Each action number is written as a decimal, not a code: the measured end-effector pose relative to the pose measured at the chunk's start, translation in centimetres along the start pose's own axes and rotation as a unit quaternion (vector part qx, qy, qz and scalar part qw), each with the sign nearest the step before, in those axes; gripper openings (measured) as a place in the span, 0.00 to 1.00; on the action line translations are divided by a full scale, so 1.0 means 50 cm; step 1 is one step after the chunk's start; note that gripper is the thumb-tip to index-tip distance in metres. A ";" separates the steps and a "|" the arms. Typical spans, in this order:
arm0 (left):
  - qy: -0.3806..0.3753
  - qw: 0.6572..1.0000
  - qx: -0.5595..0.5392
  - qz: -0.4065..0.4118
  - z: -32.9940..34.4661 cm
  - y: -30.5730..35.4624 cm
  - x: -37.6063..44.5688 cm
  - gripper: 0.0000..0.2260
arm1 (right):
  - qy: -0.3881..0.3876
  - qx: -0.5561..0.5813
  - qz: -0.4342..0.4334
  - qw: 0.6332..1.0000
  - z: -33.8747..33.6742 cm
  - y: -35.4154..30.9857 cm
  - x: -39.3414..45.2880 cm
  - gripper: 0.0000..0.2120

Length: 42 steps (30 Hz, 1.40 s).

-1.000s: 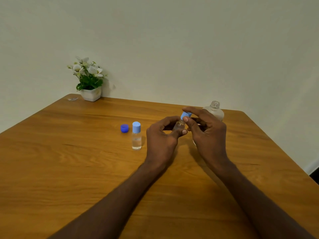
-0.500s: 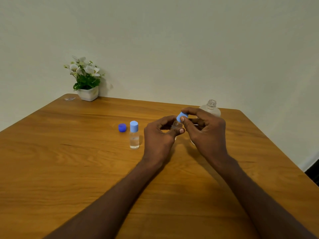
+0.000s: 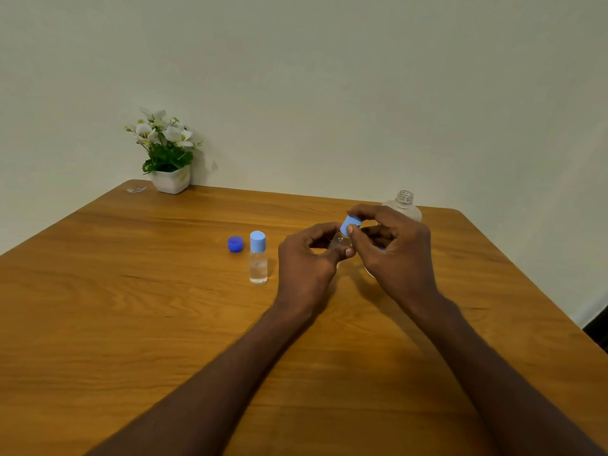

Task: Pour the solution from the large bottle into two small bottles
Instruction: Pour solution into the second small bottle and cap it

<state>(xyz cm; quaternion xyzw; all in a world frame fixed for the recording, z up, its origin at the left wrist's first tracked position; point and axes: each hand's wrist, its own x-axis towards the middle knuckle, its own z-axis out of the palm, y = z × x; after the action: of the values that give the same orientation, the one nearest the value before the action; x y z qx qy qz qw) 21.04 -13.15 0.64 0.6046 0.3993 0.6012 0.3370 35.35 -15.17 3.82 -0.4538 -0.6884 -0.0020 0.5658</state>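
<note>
Both hands on a small bottle

The left hand [image 3: 307, 258] grips the small bottle [image 3: 339, 241]; the right hand [image 3: 393, 248] pinches its light-blue cap [image 3: 349, 224]. The large bottle [image 3: 404, 205] stands uncapped just behind.

The left hand [image 3: 309, 258] wraps the second small bottle [image 3: 339, 240] so that only a sliver of clear body shows under its light blue cap [image 3: 349, 224], and its fill level cannot be told. The right hand [image 3: 391, 248] covers most of the large bottle [image 3: 406, 205], leaving only neck and shoulder visible. Both forearms and the worktop [image 3: 98, 324] run off the bottom edge; a tiny clear item [image 3: 136, 189] beside the flower pot [image 3: 171, 181] is too small to identify.
</note>
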 end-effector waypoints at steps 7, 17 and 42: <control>-0.001 1.000 0.006 -0.004 -0.004 0.002 0.001 0.19 | -0.016 -0.019 -0.023 0.999 -0.003 0.001 -0.001 0.14; -0.011 1.000 0.001 -0.013 -0.003 0.008 -0.003 0.18 | -0.033 -0.044 -0.060 0.997 -0.008 0.008 0.002 0.14; -0.021 1.000 -0.006 -0.010 -0.006 0.002 0.001 0.17 | -0.052 -0.093 -0.049 0.993 -0.008 0.005 -0.001 0.16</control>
<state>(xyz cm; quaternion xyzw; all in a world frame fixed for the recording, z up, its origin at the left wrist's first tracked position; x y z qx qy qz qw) 20.74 -13.15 0.76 0.6112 0.3944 0.5871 0.3552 35.82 -15.25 3.81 -0.4701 -0.7352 -0.0701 0.4833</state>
